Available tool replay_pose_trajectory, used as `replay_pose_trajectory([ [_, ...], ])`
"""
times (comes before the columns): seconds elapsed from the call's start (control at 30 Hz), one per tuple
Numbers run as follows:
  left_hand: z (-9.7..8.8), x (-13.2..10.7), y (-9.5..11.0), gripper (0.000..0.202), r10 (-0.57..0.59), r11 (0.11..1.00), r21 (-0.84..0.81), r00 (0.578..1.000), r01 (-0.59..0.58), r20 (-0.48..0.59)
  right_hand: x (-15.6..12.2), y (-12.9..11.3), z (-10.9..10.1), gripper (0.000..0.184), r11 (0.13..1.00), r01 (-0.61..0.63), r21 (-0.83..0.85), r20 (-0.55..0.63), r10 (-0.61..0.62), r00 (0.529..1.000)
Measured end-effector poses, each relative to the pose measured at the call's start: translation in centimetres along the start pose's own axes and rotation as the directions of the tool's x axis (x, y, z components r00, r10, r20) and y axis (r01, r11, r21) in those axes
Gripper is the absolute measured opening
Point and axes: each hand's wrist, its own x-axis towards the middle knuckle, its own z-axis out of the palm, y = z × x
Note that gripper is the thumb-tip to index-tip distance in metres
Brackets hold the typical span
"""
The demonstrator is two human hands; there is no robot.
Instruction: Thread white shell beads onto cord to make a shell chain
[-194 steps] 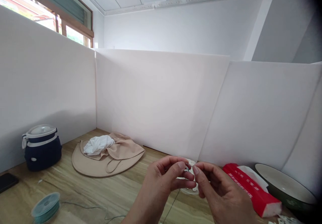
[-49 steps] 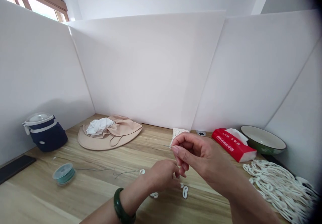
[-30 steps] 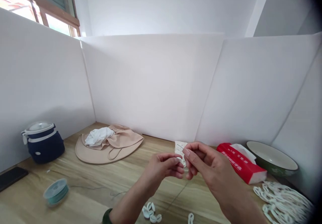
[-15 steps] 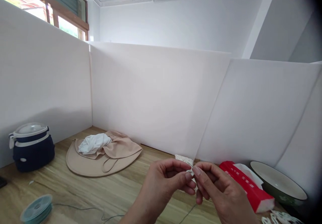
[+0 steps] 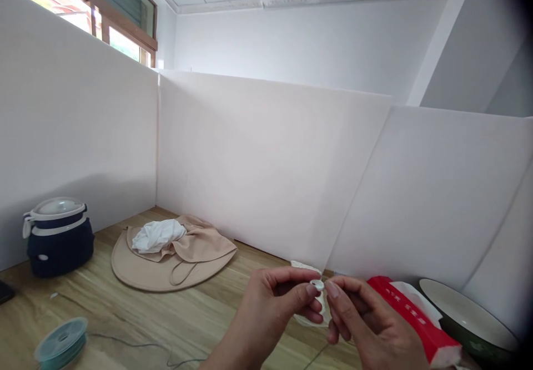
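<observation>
A small white ring (image 5: 317, 284) is pinched between the thumb and index finger of my left hand (image 5: 277, 298), its opening facing up. Close on its right, my right hand (image 5: 364, 317) has thumb and index fingertips pressed together at the ring's edge. A dark thread (image 5: 318, 354) rises from below to the fingers of my right hand; its end between the fingertips is too fine to see. On the left, a spool (image 5: 62, 341) of teal thread lies on the wooden table (image 5: 137, 314), with a loose strand trailing toward my left forearm.
A beige sun hat (image 5: 175, 278) with a white cloth (image 5: 158, 235) lies farther back. A navy lidded pot (image 5: 60, 245) stands at left. Behind my right hand are a red tissue pack (image 5: 410, 309) and a green-sided basin (image 5: 470, 317). White panels (image 5: 258, 165) enclose the table.
My fingertips have drawn slightly apart, so the white ring shows more plainly between them. The view has shifted a little, moving the surroundings slightly right.
</observation>
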Motion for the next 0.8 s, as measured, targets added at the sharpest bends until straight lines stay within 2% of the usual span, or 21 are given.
replay_pose_trajectory([
  [0.1,0.3,-0.1,0.1,0.026,0.013,1.000,0.002,0.999,-0.013,0.035,0.3,0.0,-0.3,0.024,1.000,0.008,0.000,0.008,-0.008,1.000],
  [0.23,0.8,-0.3,0.2,0.030,0.007,0.998,-0.064,0.999,-0.010,-0.048,0.4,0.1,-0.4,0.025,1.000,0.024,-0.019,0.084,-0.022,0.996],
  [0.3,0.8,-0.2,0.0,0.030,-0.002,0.994,-0.113,0.999,-0.003,-0.045,0.1,0.0,-0.1,0.023,0.999,0.036,0.002,0.037,-0.036,0.999],
  [0.43,0.7,0.0,-1.0,0.024,-0.005,0.984,-0.179,0.999,0.014,0.048,-0.5,-0.3,0.8,0.019,0.998,0.042,0.041,-0.071,-0.039,0.997],
  [0.53,0.7,0.1,-1.3,0.024,0.004,0.983,-0.183,1.000,0.001,0.029,-0.6,-0.3,1.0,0.018,0.998,0.066,0.012,-0.125,-0.064,0.990],
  [0.63,0.8,0.0,-1.1,0.023,0.007,0.976,-0.218,1.000,-0.006,0.006,-0.1,0.2,0.2,0.019,0.994,0.104,-0.043,-0.157,-0.109,0.982],
  [0.8,0.7,-0.1,-0.6,0.025,-0.009,0.955,-0.296,1.000,0.007,-0.004,0.6,0.9,-1.1,0.019,0.984,0.154,-0.092,-0.056,-0.159,0.986],
])
